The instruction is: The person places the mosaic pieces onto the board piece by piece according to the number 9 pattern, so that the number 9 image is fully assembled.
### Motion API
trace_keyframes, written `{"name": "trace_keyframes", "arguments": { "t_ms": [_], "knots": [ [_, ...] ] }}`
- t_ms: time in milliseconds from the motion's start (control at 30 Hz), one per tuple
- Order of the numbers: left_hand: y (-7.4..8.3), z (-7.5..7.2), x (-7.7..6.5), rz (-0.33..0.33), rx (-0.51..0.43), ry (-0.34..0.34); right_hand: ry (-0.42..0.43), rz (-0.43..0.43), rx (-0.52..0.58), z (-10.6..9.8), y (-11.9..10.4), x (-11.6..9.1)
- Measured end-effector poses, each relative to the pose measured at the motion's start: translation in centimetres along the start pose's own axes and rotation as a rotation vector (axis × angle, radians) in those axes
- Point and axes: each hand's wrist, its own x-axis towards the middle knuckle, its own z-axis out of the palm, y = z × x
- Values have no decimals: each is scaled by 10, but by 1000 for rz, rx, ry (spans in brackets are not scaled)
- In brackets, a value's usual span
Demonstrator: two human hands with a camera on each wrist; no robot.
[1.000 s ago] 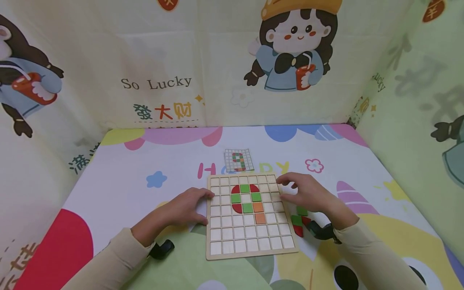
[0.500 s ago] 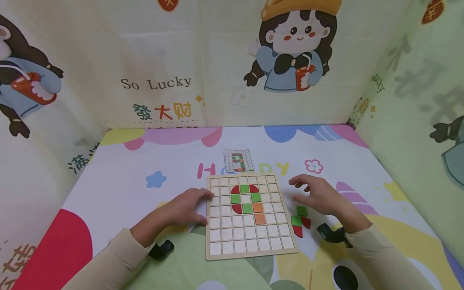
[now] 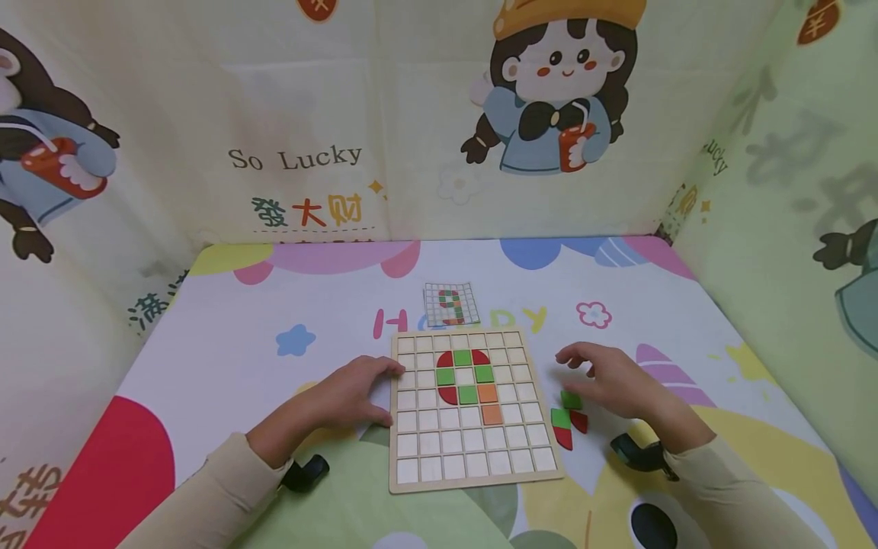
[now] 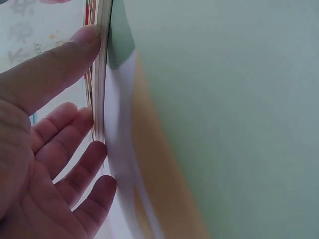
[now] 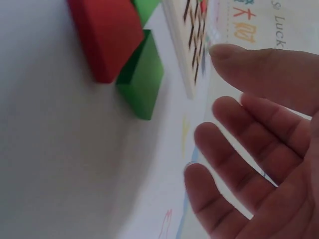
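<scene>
Fingers on the left hand (image 3: 348, 395) were spread pretty wide, with the thumb and fingertips touching the left edge of a square, light-wood grid board (image 3: 430, 442). That board lay flat on the bench (image 3: 219, 335), between the two hands.

Right hand (image 3: 610, 379) was off to the right of it, fingers loosely bent with a wide gap to the thumb, holding nothing. It hovered beside the little loose bunch: two green square tiles (image 3: 560, 418) and two red curved-edge tiles (image 3: 579, 422), all by the board's right edge.

On the board, three red rounded-corner tiles (image 3: 448, 395), four green square tiles (image 3: 463, 357) and an orange square tile made a ring, with a second orange square tile (image 3: 492, 414) just on the near side.

Just past the far edge sat a small white gridded card (image 3: 450, 305) printed with a red, green and orange figure.
</scene>
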Motion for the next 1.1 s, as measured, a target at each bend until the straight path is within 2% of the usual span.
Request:
{"name": "trace_keyframes", "arguments": {
  "t_ms": [167,567,800,1100],
  "knots": [
    [0,0,0,-4,-4,-1,-53,58,-14,3,1,-3],
    [0,1,-1,-2,1,-5,-102,130,-44,6,2,-4],
    [5,4,-3,23,10,33,-97,95,-77,8,6,-3],
    [10,3,-4,3,17,35,-84,76,-79,10,6,-3]
  ]
}}
